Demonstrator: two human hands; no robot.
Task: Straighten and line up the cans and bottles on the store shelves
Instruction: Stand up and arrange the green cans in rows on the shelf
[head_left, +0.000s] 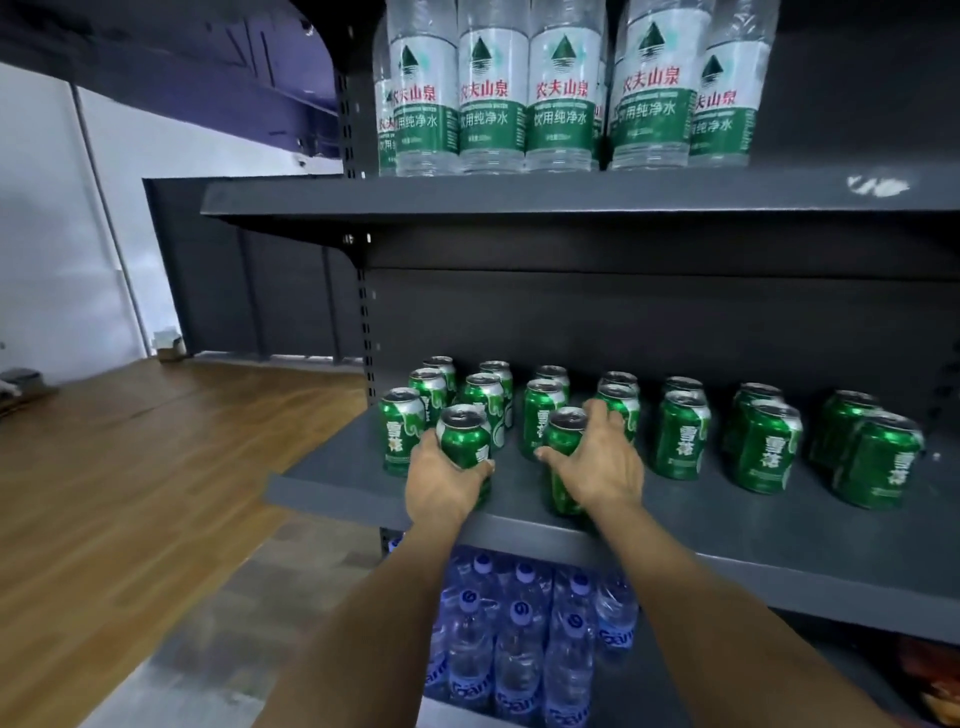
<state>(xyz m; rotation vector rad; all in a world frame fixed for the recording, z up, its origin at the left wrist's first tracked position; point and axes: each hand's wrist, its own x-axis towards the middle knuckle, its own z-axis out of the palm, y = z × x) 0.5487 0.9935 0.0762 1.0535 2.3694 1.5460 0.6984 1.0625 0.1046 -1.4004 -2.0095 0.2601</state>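
Several green beer cans stand in short rows on the dark grey middle shelf (753, 535). My left hand (441, 483) grips one front can (464, 436) from below and the side, near the shelf's left front. My right hand (602, 462) grips a second front can (563, 457), fingers curled over its right side and thumb across its front. Both cans stand upright, forward of their rows. To the right, pairs of cans (680, 436) stand further back, the rightmost ones (878, 457) slightly turned.
Water bottles with green labels (493, 98) line the top shelf. Clear bottles with blue caps (519, 639) fill the shelf below. The shelf's front edge is close under my wrists. Wooden floor (156, 467) lies to the left.
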